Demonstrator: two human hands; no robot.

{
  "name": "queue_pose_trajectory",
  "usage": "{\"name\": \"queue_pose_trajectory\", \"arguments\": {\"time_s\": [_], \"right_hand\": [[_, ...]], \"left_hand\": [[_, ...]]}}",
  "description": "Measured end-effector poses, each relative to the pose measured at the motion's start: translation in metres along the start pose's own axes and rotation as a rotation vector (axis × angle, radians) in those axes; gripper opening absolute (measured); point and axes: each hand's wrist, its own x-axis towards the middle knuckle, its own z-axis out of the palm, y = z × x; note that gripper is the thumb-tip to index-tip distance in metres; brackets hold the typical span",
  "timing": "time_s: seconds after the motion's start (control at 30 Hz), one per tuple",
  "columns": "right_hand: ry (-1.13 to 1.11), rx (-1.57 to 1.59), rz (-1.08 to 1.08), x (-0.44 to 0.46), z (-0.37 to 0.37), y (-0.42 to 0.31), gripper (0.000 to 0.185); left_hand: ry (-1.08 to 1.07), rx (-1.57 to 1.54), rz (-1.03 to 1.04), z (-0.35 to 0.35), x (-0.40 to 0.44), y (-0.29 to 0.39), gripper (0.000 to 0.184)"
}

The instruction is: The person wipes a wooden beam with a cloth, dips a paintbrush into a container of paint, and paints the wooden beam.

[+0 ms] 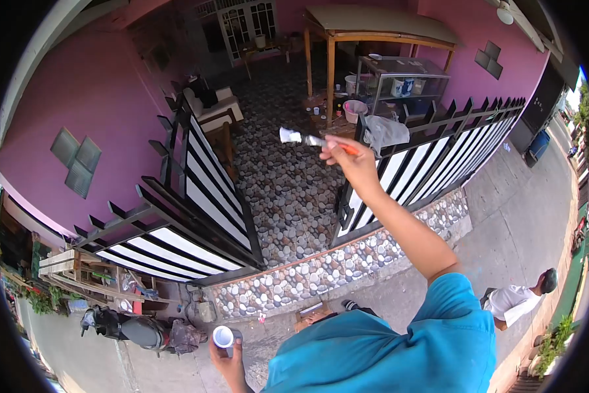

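Note:
My right hand (pixel 348 157) is raised in front of the gate opening, its fingers closed round the orange handle of a paintbrush (pixel 313 140). White paint covers the bristles, which point left and touch nothing. Low and to the left, my left hand (pixel 227 361) grips a small cup (pixel 223 337) with white inside; how full it is I cannot tell. The right gate panel (pixel 399 177), black bars over white boards, stands just beyond my right hand. On the other side is the left gate panel (pixel 209 190), swung inward.
A pebble-patterned step (pixel 307 283) runs below the gate. A parked motorcycle (pixel 140 329) stands at the lower left. A plastic bag (pixel 386 133) hangs on the right panel. Behind it are a glass display case (pixel 406 69) and a pink bucket (pixel 354 110). A person in white (pixel 514 302) is at the right.

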Motion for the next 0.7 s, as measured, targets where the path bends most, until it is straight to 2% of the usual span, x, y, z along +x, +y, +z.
{"name": "queue_pose_trajectory", "arguments": {"time_s": [0.07, 0.13, 0.2, 0.23, 0.27, 0.3, 0.37, 0.47, 0.5, 0.6, 0.67, 0.7], "right_hand": [[0.043, -0.01, 0.264, -0.074, -0.015, 0.103, 0.031], [0.206, -0.084, 0.497, -0.155, -0.037, 0.193, 0.026], [0.321, -0.427, 0.653, -0.226, -0.076, 0.275, 0.029], [0.302, -0.601, 0.691, -0.254, -0.095, 0.292, 0.03], [0.278, -0.777, 0.727, -0.274, -0.113, 0.299, 0.031], [0.286, -0.782, 0.737, -0.288, -0.132, 0.3, 0.031], [0.172, -1.195, 0.731, -0.306, -0.165, 0.299, 0.027], [0.074, -1.186, 0.794, -0.307, -0.199, 0.305, 0.024], [-0.022, -1.19, 0.649, -0.305, -0.206, 0.309, 0.022], [-0.039, -1.06, 0.542, -0.279, -0.19, 0.295, 0.021], [-0.125, -1.078, 0.495, -0.253, -0.171, 0.277, 0.019], [-0.172, -1.042, 0.405, -0.241, -0.159, 0.267, 0.02]], "left_hand": [[-0.024, 0.022, 0.01, 0.011, 0.001, 0.008, 0.063], [-0.077, 0.068, 0.079, 0.021, 0.0, 0.022, 0.06], [-0.112, 0.079, 0.063, 0.025, 0.0, 0.024, 0.059], [-0.138, 0.082, 0.05, 0.027, -0.001, 0.024, 0.059], [-0.151, 0.084, 0.045, 0.029, -0.002, 0.023, 0.059], [-0.152, 0.068, 0.026, 0.031, -0.004, 0.022, 0.059], [-0.156, 0.05, 0.002, 0.035, -0.009, 0.017, 0.06], [-0.115, 0.027, -0.017, 0.04, -0.017, 0.005, 0.061], [-0.116, 0.013, -0.027, 0.041, -0.019, 0.001, 0.061], [-0.125, -0.009, -0.044, 0.042, -0.025, -0.003, 0.061], [-0.132, -0.021, -0.051, 0.043, -0.028, -0.008, 0.061], [-0.133, 0.001, -0.026, 0.043, -0.027, -0.014, 0.06]]}}
